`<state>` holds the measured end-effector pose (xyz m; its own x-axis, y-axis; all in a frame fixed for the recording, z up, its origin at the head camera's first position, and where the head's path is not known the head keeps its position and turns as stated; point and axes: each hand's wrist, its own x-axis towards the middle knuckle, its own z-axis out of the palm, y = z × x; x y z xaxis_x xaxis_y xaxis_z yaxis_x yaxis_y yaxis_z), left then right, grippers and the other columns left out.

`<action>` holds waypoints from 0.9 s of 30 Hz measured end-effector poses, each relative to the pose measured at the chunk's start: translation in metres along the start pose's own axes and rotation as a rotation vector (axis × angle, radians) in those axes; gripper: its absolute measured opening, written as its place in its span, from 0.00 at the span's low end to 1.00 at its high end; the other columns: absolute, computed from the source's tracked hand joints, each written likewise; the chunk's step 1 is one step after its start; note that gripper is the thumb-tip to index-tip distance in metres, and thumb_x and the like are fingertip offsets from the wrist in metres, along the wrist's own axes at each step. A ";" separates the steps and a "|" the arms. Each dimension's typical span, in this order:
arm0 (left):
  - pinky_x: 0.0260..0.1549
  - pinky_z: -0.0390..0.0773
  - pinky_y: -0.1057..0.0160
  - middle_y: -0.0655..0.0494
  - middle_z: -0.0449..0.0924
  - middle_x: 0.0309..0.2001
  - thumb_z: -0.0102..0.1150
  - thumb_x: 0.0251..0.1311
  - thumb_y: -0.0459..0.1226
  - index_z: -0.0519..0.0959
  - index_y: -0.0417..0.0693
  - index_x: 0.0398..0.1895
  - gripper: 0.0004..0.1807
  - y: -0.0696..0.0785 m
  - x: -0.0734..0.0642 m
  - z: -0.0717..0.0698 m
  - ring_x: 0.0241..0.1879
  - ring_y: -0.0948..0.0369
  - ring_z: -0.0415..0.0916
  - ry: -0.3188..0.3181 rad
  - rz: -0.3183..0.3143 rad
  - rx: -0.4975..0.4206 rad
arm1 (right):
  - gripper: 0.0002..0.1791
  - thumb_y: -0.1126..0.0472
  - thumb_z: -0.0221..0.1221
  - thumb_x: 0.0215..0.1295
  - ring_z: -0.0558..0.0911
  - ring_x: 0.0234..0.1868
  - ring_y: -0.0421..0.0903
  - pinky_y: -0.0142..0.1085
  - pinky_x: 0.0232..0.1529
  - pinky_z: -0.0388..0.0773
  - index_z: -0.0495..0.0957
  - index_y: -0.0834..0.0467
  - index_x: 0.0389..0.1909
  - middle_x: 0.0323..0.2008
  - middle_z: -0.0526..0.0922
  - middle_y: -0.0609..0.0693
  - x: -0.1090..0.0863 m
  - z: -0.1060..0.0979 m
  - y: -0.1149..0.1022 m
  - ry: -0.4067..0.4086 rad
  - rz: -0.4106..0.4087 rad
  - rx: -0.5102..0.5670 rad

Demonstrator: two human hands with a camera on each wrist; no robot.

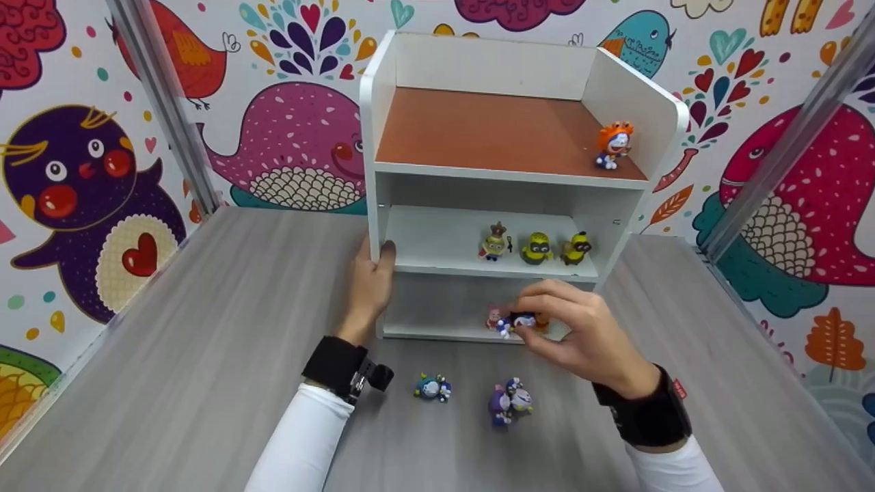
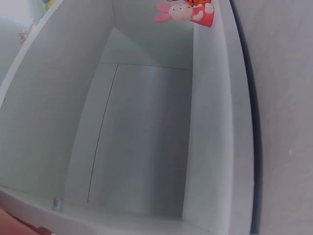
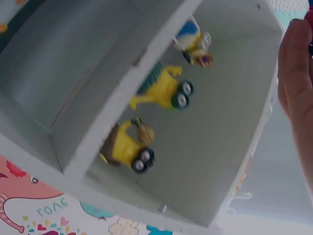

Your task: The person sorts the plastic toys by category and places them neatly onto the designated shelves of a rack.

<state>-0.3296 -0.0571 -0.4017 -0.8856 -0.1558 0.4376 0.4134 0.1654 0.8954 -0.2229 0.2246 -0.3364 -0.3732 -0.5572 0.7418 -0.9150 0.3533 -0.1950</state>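
My left hand (image 1: 369,283) grips the left side panel of a small white shelf unit (image 1: 461,270). In front of the bottom tier, my right hand (image 1: 588,331) pinches a small blue-and-white figurine (image 1: 506,326), partly covered by the fingers. Behind it on that tier stand a pink rabbit-eared figurine (image 2: 188,12) and an orange figurine (image 1: 542,321). The right wrist view catches only the edge of the right hand (image 3: 297,83). Three yellow minion figurines stand on the middle tier: one crowned (image 1: 493,242), one green-trimmed (image 1: 536,248), one dark-trimmed (image 1: 576,248).
An orange-hooded figurine (image 1: 614,145) stands on the brown top tier at the right. On the grey tabletop (image 1: 273,273), a teal-and-white figurine group (image 1: 433,388) and a purple-and-white group (image 1: 510,402) lie before the shelf. A cartoon-printed wall (image 1: 287,137) rises behind.
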 end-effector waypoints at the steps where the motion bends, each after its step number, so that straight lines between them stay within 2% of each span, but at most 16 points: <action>1: 0.74 0.60 0.45 0.38 0.64 0.73 0.46 0.73 0.36 0.60 0.40 0.76 0.30 0.000 0.000 0.001 0.74 0.46 0.61 -0.007 -0.001 -0.005 | 0.20 0.76 0.70 0.49 0.81 0.37 0.41 0.24 0.39 0.77 0.85 0.59 0.45 0.42 0.85 0.54 0.000 -0.004 -0.001 0.010 -0.010 0.000; 4: 0.73 0.60 0.45 0.38 0.64 0.73 0.46 0.73 0.37 0.59 0.41 0.77 0.31 0.000 -0.001 0.003 0.74 0.46 0.61 -0.025 -0.010 -0.008 | 0.20 0.76 0.69 0.50 0.83 0.40 0.43 0.21 0.44 0.78 0.86 0.60 0.45 0.43 0.85 0.56 0.006 -0.021 -0.004 0.012 0.006 -0.021; 6: 0.73 0.60 0.44 0.38 0.64 0.73 0.47 0.73 0.37 0.60 0.42 0.77 0.30 0.000 -0.001 0.004 0.74 0.46 0.61 -0.030 -0.021 -0.006 | 0.18 0.75 0.68 0.51 0.83 0.39 0.44 0.19 0.44 0.78 0.87 0.60 0.45 0.43 0.85 0.57 0.015 -0.035 -0.005 0.005 0.013 -0.061; 10: 0.74 0.58 0.45 0.39 0.63 0.74 0.46 0.73 0.38 0.59 0.41 0.77 0.31 0.001 -0.001 0.004 0.75 0.46 0.60 -0.038 -0.030 -0.018 | 0.16 0.75 0.67 0.52 0.82 0.36 0.42 0.16 0.40 0.77 0.88 0.60 0.42 0.44 0.84 0.57 0.042 -0.062 -0.008 -0.006 0.050 -0.167; 13: 0.74 0.59 0.45 0.38 0.63 0.73 0.46 0.73 0.37 0.60 0.41 0.77 0.30 0.001 -0.001 0.005 0.74 0.46 0.60 -0.035 -0.032 -0.026 | 0.16 0.75 0.68 0.52 0.80 0.35 0.41 0.15 0.38 0.74 0.87 0.61 0.43 0.45 0.83 0.58 0.064 -0.082 -0.009 -0.043 0.085 -0.273; 16: 0.74 0.59 0.45 0.38 0.65 0.73 0.47 0.73 0.37 0.61 0.40 0.76 0.29 0.001 -0.001 0.004 0.74 0.46 0.61 -0.030 -0.039 -0.022 | 0.15 0.74 0.67 0.56 0.80 0.38 0.43 0.13 0.39 0.71 0.87 0.62 0.45 0.45 0.83 0.59 0.084 -0.098 -0.007 -0.100 0.117 -0.361; 19: 0.74 0.59 0.45 0.38 0.66 0.72 0.47 0.73 0.37 0.62 0.40 0.75 0.29 0.001 0.000 0.002 0.74 0.46 0.62 -0.029 -0.037 -0.024 | 0.19 0.73 0.65 0.60 0.81 0.39 0.47 0.12 0.42 0.69 0.83 0.63 0.53 0.47 0.83 0.60 0.101 -0.108 -0.005 -0.125 0.158 -0.409; 23: 0.74 0.60 0.44 0.38 0.66 0.72 0.47 0.73 0.37 0.63 0.40 0.75 0.29 0.001 0.002 -0.001 0.74 0.46 0.62 -0.025 -0.018 -0.024 | 0.20 0.70 0.62 0.66 0.82 0.45 0.53 0.32 0.49 0.82 0.76 0.64 0.60 0.50 0.83 0.61 0.120 -0.111 -0.004 -0.120 0.276 -0.480; 26: 0.73 0.59 0.44 0.38 0.66 0.72 0.46 0.73 0.36 0.63 0.39 0.74 0.28 -0.001 0.001 -0.004 0.74 0.46 0.62 -0.017 -0.014 -0.021 | 0.17 0.69 0.59 0.69 0.80 0.50 0.57 0.53 0.51 0.82 0.75 0.66 0.58 0.50 0.81 0.63 0.130 -0.107 0.000 -0.116 0.359 -0.524; 27: 0.73 0.59 0.43 0.38 0.66 0.72 0.46 0.73 0.36 0.63 0.38 0.74 0.28 -0.002 0.001 -0.004 0.74 0.46 0.61 -0.014 -0.014 -0.021 | 0.16 0.68 0.59 0.70 0.80 0.51 0.58 0.54 0.53 0.81 0.75 0.66 0.57 0.49 0.81 0.63 0.132 -0.106 0.002 -0.116 0.378 -0.529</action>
<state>-0.3302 -0.0618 -0.4028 -0.8941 -0.1441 0.4241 0.4053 0.1425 0.9030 -0.2575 0.2311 -0.1712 -0.6951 -0.3892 0.6044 -0.5302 0.8454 -0.0652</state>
